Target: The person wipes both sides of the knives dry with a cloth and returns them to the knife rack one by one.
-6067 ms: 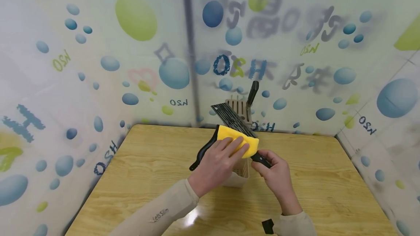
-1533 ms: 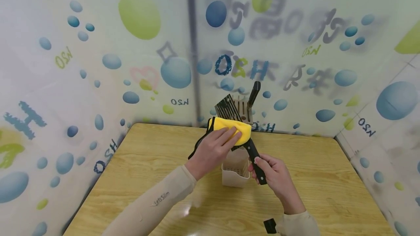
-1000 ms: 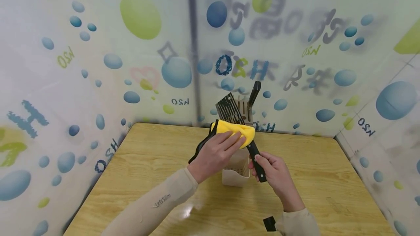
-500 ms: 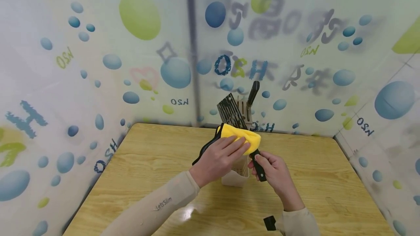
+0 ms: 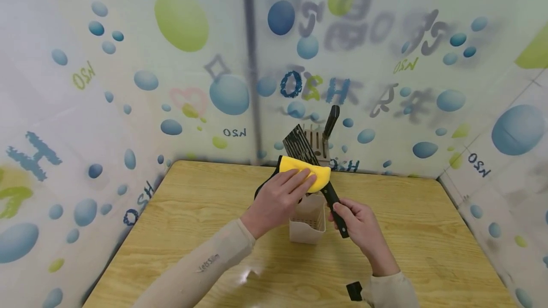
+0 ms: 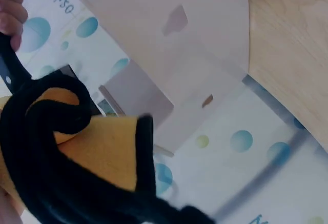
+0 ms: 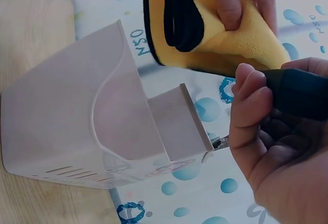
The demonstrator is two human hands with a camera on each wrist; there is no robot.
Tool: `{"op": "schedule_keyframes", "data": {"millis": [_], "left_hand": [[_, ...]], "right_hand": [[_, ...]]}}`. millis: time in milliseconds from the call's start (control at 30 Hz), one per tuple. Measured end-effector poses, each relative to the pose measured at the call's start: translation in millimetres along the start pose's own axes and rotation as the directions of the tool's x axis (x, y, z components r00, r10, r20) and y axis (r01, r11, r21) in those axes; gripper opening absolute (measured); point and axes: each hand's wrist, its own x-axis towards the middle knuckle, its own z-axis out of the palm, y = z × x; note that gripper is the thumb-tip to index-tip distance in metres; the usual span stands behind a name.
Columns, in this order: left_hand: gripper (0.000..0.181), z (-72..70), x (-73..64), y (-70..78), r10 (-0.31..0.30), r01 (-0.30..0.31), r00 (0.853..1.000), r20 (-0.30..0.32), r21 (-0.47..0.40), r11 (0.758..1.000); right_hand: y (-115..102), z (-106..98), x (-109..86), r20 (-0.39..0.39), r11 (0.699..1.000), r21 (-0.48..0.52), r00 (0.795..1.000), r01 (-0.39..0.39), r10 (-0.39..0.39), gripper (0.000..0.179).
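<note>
My right hand [image 5: 364,227] grips the black riveted handle of a cleaver [image 5: 301,145], its dark, white-streaked blade slanting up to the left. A yellow cloth [image 5: 312,168] with black edging is folded over the lower blade, hiding that part. My left hand [image 5: 274,203] holds the cloth against the blade, fingers on top. Just below and behind stands a beige utensil holder [image 5: 305,235] with an open front compartment. In the right wrist view, my left fingers [image 7: 229,8] pinch the cloth above the cleaver handle [image 7: 302,93].
A black-handled utensil [image 5: 331,120] stands in the slotted rear part of the holder, its lower end hidden. The wooden table [image 5: 192,194] meets patterned walls at the back and sides. A small black square [image 5: 354,291] sits by my right sleeve.
The cloth and left hand have gone back and forth along the cleaver, lately up and left, baring more handle. Since the oldest frame, the cleaver has turned steeper. My right hand keeps its grip.
</note>
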Motion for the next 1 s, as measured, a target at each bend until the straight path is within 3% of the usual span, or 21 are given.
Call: {"op": "schedule_keyframes", "data": {"millis": [200,400,800,1000], "left_hand": [[0.05,-1.8,-3.8,-10.8,-0.054,0.054,0.998,-0.021,0.003,0.999],[0.05,-0.9,-12.1,-20.6,-0.114,0.115,0.993,0.041,-0.02,0.993],[0.049,11.4,-49.6,-49.3,-0.225,0.228,0.973,0.059,-0.058,0.972],[0.047,13.3,-65.7,-55.7,-0.265,0.272,0.957,0.12,-0.048,0.961]], "right_hand": [[-1,-3,-1.3,-0.021,0.998,-0.037,0.998,0.05,-0.051,0.026],[-5,-9,-1.6,-0.028,0.996,-0.061,0.997,0.067,-0.069,0.021],[-10,-19,-2.5,-0.01,0.988,-0.103,0.993,0.115,-0.117,0.017],[-15,-23,-1.7,-0.023,0.981,-0.132,0.988,0.146,-0.15,0.017]]}}
